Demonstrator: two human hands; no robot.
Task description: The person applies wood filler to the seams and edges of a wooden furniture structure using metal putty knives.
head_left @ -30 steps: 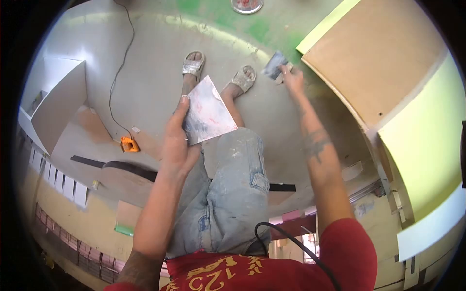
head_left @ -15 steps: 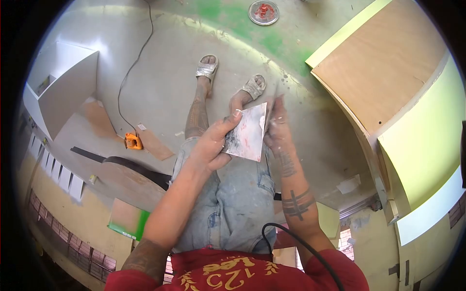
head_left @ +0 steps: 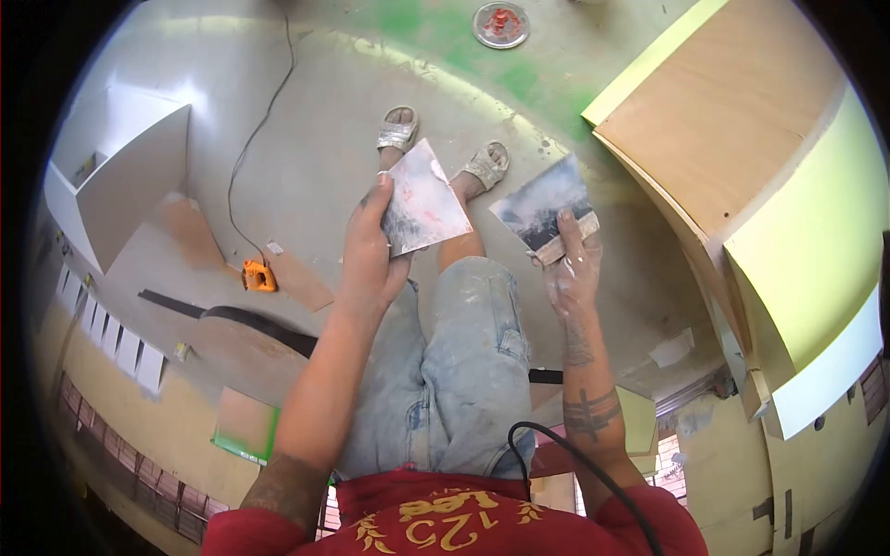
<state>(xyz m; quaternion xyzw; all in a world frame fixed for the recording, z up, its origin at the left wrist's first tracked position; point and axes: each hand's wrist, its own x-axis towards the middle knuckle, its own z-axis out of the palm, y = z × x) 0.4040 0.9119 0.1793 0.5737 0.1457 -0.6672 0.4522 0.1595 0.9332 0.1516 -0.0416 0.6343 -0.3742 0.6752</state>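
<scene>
My left hand (head_left: 369,246) is closed on the left edge of a flat square plate (head_left: 428,199), smeared white and pink with dark streaks. Its thumb lies along the rim. In my right hand (head_left: 573,278) is a second flat square plate (head_left: 545,199), smeared grey and dark, with a tan strip along its near edge where my thumb presses. White residue coats the right fingers. The two plates are apart, both held above the floor in front of my knees.
On the left, an orange power tool (head_left: 259,275) with a dark cord lies on the floor beside a brown panel. A white cabinet (head_left: 139,176) stands at far left, a large wood-and-yellow cabinet (head_left: 714,120) at right. A round metal dish (head_left: 502,25) with red bits sits ahead.
My hands have moved apart, the left one left and up, the right one right. The right-hand plate, edge-on before, now shows its flat face.
</scene>
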